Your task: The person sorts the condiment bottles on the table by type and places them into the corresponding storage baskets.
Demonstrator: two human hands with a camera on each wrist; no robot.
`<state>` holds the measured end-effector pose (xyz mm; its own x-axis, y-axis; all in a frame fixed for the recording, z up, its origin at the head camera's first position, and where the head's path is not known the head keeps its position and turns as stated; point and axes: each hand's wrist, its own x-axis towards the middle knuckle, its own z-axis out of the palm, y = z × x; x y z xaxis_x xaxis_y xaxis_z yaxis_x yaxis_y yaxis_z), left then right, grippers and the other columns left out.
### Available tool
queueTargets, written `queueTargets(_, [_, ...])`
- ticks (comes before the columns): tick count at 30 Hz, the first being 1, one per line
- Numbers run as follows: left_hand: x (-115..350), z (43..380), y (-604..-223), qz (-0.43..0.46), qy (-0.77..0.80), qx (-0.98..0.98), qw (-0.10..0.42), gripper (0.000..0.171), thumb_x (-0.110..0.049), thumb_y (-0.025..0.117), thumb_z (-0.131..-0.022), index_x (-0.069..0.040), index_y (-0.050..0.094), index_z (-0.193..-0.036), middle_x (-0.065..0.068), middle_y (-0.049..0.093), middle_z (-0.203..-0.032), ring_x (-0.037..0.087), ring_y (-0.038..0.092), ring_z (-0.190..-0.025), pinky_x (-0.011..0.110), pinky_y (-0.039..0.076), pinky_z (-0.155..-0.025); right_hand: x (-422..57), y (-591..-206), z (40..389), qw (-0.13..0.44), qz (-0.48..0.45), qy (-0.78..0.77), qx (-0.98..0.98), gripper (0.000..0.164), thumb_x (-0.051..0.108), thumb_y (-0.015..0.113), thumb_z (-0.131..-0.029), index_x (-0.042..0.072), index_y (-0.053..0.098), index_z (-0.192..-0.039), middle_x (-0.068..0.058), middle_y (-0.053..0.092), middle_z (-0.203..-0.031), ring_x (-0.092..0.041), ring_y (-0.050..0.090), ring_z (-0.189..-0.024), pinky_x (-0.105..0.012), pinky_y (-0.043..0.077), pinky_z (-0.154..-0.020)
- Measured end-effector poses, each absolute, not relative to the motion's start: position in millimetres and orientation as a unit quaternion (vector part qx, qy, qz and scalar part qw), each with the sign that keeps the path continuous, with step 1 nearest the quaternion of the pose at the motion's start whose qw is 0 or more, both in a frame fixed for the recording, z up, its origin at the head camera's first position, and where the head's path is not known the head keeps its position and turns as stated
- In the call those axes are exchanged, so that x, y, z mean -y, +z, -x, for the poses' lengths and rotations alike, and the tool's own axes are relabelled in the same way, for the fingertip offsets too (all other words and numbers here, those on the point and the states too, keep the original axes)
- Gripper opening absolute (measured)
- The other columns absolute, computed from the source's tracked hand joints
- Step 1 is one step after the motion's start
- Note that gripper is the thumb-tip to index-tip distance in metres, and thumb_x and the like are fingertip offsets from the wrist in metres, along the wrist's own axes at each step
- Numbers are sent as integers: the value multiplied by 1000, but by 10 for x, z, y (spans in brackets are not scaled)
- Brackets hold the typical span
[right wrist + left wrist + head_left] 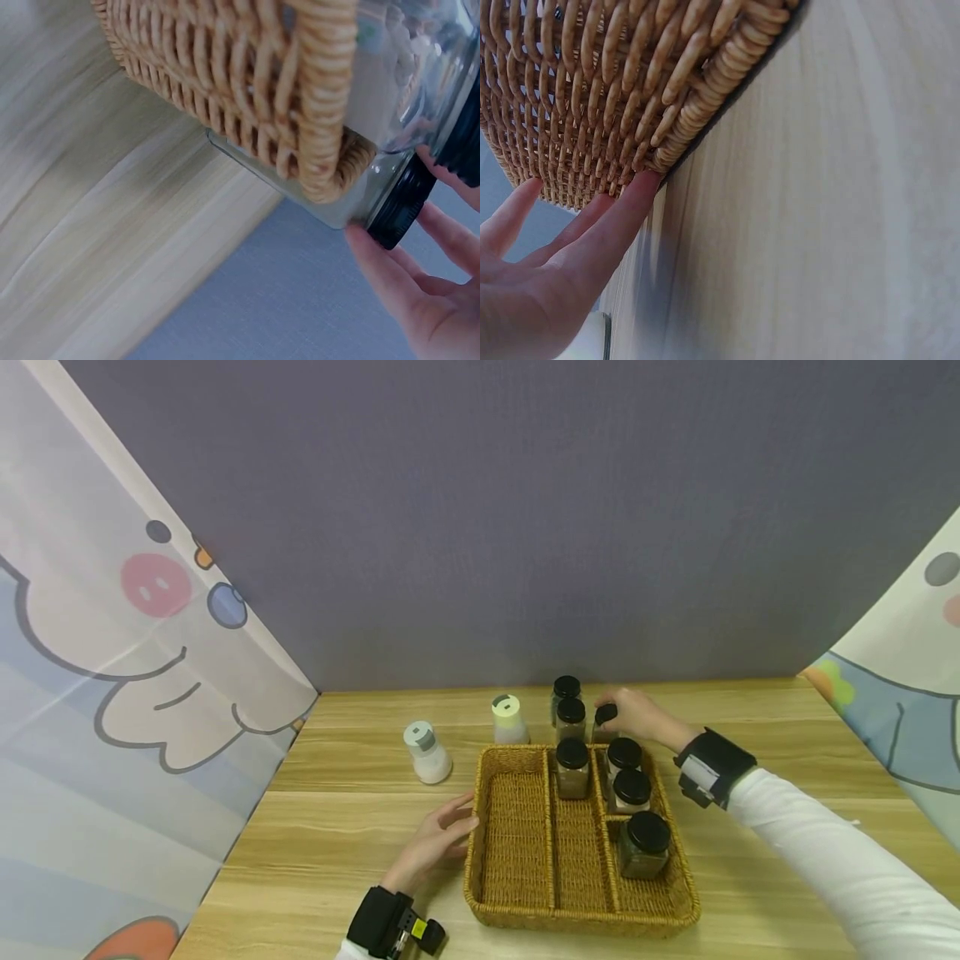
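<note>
A woven wicker basket [512, 827] with compartments sits on the table. The fingertips of my left hand [433, 839] touch its left wall; in the left wrist view those fingers [604, 232] lie fairly straight against the weave. Behind the basket's back rim, my right hand [637, 714] grips a glass jar by its black lid [605, 713]. The right wrist view has this jar [337, 214] standing just outside the wicker, thumb and fingers round its lid. Inside the basket, one black-lidded jar [573, 772] stands in the middle compartment and several in the right ones, including a large jar [643, 852].
Two more black-lidded jars, one in front [571, 718] and one behind [564, 693], stand beyond the back rim. Two white-topped shaker bottles [429, 756] [510, 724] stand left of them. A grey panel [480, 527] rises along the table's back edge.
</note>
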<state>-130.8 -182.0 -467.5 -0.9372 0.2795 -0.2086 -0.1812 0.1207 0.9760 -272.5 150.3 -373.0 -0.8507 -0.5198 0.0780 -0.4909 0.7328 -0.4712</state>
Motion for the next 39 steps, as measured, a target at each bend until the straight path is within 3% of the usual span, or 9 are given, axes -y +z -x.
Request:
queueTargets(8, [1816, 1306, -4675, -27, 664, -726, 177, 64, -30, 57, -86, -6, 29, -138, 28, 33, -132, 38, 42, -115, 45, 46, -85, -1492, -3738, 2706, 11, 275, -236, -932, 35, 2, 66, -72, -12, 58, -104, -27, 58, -104, -38, 55, -93, -43, 47, -73])
queueTargets(11, [1814, 1303, -4670, -26, 665, -726, 176, 63, -29, 57, -86, -6, 29, -138, 28, 33, -132, 38, 42, -115, 45, 46, -85, -1494, -3736, 2707, 8, 275, -235, -932, 35, 2, 65, -72, -12, 58, -104, -27, 58, -104, -26, 56, -74, -35, 43, -64])
queueTargets(20, [1808, 1298, -4672, -27, 667, -725, 171, 64, -29, 57, -85, -5, 29, -137, 29, 34, -131, 39, 45, -112, 45, 47, -84, -1497, -3692, 2733, 7, 275, -248, -929, 38, 1, 63, -74, -14, 56, -108, -29, 58, -101, -8, 30, -41, -23, 31, -48])
queueTargets(27, [1802, 1300, -4666, -23, 669, -723, 172, 63, -29, 58, -85, -6, 30, -137, 28, 35, -131, 37, 45, -112, 44, 47, -84, -1502, -3581, 2728, 0, 282, -249, -927, 37, 1, 63, -74, -13, 57, -107, -30, 58, -102, -8, 29, -41, -23, 31, -49])
queueTargets(39, [1802, 1301, -4630, -32, 673, -718, 174, 62, -25, 54, -88, -3, 26, -138, 29, 33, -132, 39, 45, -112, 45, 47, -84, -1508, -3406, 2700, 11, 267, -243, -932, 38, 2, 62, -76, -10, 56, -111, -29, 57, -104, -8, 24, -39, -20, 22, -40])
